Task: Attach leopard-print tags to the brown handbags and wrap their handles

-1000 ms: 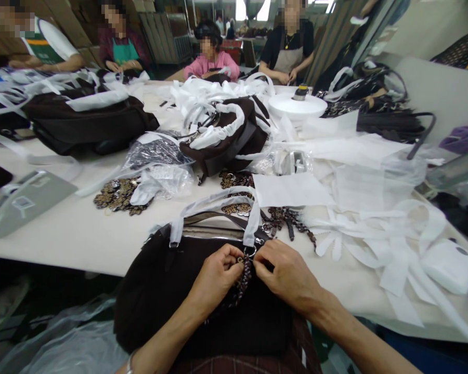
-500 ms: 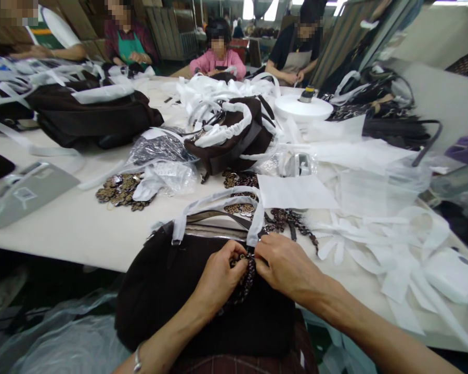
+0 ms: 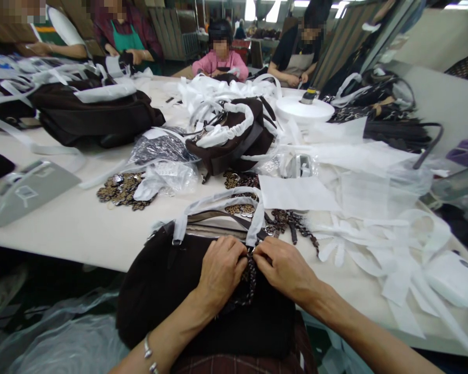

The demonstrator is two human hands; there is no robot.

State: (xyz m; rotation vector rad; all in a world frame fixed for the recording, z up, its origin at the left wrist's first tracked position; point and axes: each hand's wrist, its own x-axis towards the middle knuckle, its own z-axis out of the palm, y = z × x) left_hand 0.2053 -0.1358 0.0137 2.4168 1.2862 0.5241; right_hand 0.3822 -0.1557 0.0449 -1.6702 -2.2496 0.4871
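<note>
A dark brown handbag (image 3: 159, 291) rests on my lap against the table's front edge, its two handles (image 3: 220, 196) wrapped in white material. My left hand (image 3: 221, 270) is closed at the base of the right handle end, fingertips pinched around the top of a patterned charm strap (image 3: 251, 280). Just right of it, my right hand (image 3: 283, 262) is closed too, its fingertips at the small metal ring there. The fingers hide the exact contact. The strap hangs in a loop down the bag's front.
On the table (image 3: 81, 228) lie leopard-pattern charms (image 3: 120, 192), a grey dispenser (image 3: 35, 192), another brown bag (image 3: 226, 140), white sheets (image 3: 296, 192), white strips (image 3: 398, 254) and a white roll (image 3: 304, 110). Several people stand or sit across the table.
My left hand has turned over so its back faces up and covers the charm more. My right hand has shifted slightly. The handbag has hardly moved.
</note>
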